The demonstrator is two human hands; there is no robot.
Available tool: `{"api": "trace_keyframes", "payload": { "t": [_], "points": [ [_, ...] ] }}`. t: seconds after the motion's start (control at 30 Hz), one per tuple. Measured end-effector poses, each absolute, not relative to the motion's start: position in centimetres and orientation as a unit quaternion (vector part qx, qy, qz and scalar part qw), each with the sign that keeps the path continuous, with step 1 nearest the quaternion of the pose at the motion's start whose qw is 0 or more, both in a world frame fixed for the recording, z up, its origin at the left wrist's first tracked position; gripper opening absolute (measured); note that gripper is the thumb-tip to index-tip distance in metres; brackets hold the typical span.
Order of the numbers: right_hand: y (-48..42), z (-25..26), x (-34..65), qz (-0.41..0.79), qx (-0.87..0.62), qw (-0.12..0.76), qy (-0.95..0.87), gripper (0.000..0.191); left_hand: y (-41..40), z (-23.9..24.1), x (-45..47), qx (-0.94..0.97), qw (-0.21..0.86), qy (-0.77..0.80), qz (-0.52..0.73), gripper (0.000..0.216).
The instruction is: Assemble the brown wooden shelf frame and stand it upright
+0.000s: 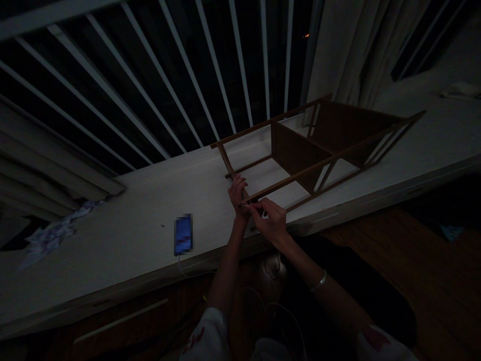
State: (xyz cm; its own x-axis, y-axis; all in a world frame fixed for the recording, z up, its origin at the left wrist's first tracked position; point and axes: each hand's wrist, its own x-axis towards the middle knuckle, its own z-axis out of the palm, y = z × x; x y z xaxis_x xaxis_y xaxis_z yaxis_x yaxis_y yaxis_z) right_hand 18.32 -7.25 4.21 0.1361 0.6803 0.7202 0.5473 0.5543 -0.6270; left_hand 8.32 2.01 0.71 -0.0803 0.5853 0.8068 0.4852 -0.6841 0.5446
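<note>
A brown wooden shelf frame [300, 178] lies on its side along the white window ledge, its open end towards me. My left hand [237, 193] is wrapped round the crossbar [226, 159] at that end, near the front corner. Against the same corner, my right hand [271, 218] pinches with thumb and forefinger. Something small and dark may be in that pinch, but the dim light keeps me from making it out. Two shelf panels [300, 150] sit further along the frame.
On the ledge [143, 200] a phone [183, 234] lies left of my hands, with a white cable [184, 271] hanging over the edge. White window bars [184, 70] rise behind. Curtains [349, 50] hang at both sides, and crumpled cloth [56, 233] lies at the left.
</note>
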Motion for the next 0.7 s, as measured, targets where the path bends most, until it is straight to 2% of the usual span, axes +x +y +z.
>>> {"api": "trace_keyframes", "payload": {
  "t": [0.2,0.47,0.7],
  "points": [
    [-7.36,4.25,18.26,0.082,-0.488,0.58,-0.647,0.024,2.26,0.27,8.26,0.678,0.022,0.388,0.624,0.082],
    [-7.29,4.54,18.19,0.111,-0.499,0.591,-0.624,0.028,2.05,0.54,8.34,0.683,0.014,0.366,0.632,0.072],
    [-7.26,4.5,18.08,0.154,-0.506,0.597,-0.603,0.026,1.9,0.52,8.48,0.678,0.006,0.37,0.635,0.075]
  ]
}}
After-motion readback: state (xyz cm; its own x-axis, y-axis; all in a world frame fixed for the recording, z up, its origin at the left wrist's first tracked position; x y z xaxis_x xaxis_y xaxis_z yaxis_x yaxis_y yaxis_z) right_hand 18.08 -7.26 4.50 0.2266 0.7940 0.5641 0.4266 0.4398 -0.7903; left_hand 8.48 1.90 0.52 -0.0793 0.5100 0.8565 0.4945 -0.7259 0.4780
